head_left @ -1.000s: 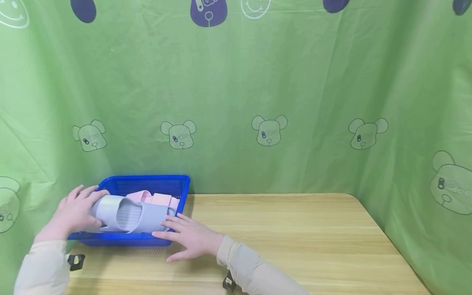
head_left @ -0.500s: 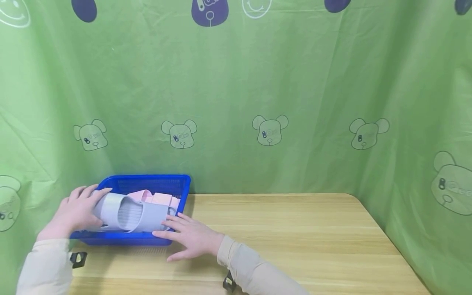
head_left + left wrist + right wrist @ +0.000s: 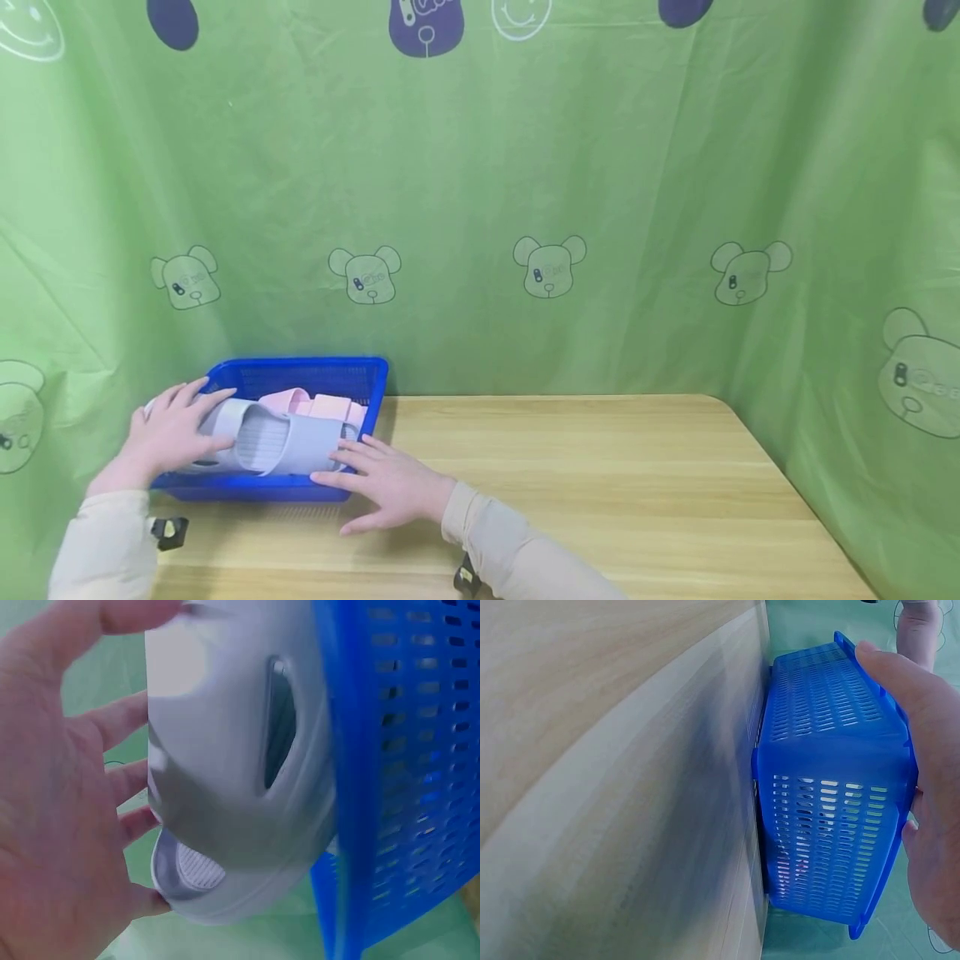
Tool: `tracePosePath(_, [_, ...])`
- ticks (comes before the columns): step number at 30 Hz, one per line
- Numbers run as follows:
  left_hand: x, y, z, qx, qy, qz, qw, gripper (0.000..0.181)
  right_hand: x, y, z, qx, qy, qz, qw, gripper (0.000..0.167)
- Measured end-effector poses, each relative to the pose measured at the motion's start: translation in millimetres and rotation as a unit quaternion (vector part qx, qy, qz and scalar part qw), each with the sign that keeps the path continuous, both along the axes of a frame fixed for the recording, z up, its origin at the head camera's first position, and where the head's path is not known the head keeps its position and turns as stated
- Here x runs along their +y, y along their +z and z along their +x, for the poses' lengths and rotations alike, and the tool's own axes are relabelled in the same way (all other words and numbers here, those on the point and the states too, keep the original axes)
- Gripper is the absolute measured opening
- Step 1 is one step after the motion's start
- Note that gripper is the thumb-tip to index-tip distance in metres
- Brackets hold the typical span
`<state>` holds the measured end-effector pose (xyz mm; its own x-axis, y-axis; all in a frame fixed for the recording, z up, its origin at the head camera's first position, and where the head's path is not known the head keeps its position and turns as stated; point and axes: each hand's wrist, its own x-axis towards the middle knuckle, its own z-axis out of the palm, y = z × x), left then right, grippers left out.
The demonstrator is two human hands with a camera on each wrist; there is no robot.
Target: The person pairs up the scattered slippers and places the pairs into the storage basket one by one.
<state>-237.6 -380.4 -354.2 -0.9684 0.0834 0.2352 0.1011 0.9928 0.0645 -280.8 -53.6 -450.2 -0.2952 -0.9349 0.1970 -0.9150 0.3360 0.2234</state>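
Pale grey slippers point(image 3: 315, 442) lie along the near side of a blue plastic basket point(image 3: 255, 489), with pink slippers point(image 3: 330, 407) behind them. My left hand point(image 3: 168, 437) rests over the left end of the grey pair, fingers spread. In the left wrist view, the fingertips of that hand point(image 3: 60, 810) reach the edge of a grey slipper point(image 3: 217, 742) and are partly hidden behind it. At the basket's right front corner, my right hand point(image 3: 397, 483) rests with spread fingers near the rim and the slipper's end. The right wrist view shows its thumb point(image 3: 885, 667) at the rim.
The basket stands at the back left of a wooden table point(image 3: 600, 483). Green curtain point(image 3: 465, 333) printed with bear faces hangs behind and at both sides. A black wrist camera point(image 3: 171, 532) sits under the left sleeve, another point(image 3: 467, 575) under the right.
My left hand has shifted slightly right over the grey slipper, its fingers now straighter and more spread. The right hand, basket and slippers stay nearly where they were.
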Motion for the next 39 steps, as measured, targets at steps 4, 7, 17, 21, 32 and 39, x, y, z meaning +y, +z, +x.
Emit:
tracePosePath(4, [2.2, -6.1, -3.7, 0.012, 0.016, 0.015, 0.9997, 0.084, 0.3, -1.0, 0.0, 0.001, 0.0, -0.001, 1.0, 0.081])
tracePosePath(7, [4.1, -11.8, -7.6, 0.039, 0.025, 0.025, 0.9986, 0.086, 0.5, -1.2, -0.4, 0.004, 0.001, -0.004, 1.0, 0.081])
tracePosePath(17, [-3.0, -34.3, -17.3, 0.095, 0.041, 0.03, 0.9941, 0.083, 1.5, 2.0, 0.4, -0.006, 0.003, -0.005, 1.0, 0.081])
tracePosePath(21, [-5.7, -37.7, -18.4, 0.098, 0.045, 0.039, 0.9934, 0.081, 1.3, 1.9, 0.5, -0.008, 0.004, -0.005, 1.0, 0.082])
tracePosePath(32, [-10.1, -46.1, -17.2, 0.093, 0.047, 0.057, 0.9929, 0.076, 0.2, -1.9, -2.6, -0.004, 0.003, -0.001, 1.0, 0.083])
tracePosePath(39, [-13.6, -50.7, -18.6, 0.096, 0.044, 0.063, 0.9924, 0.074, 0.0, -3.6, -2.8, -0.013, -0.001, 0.0, 0.9999, 0.083])
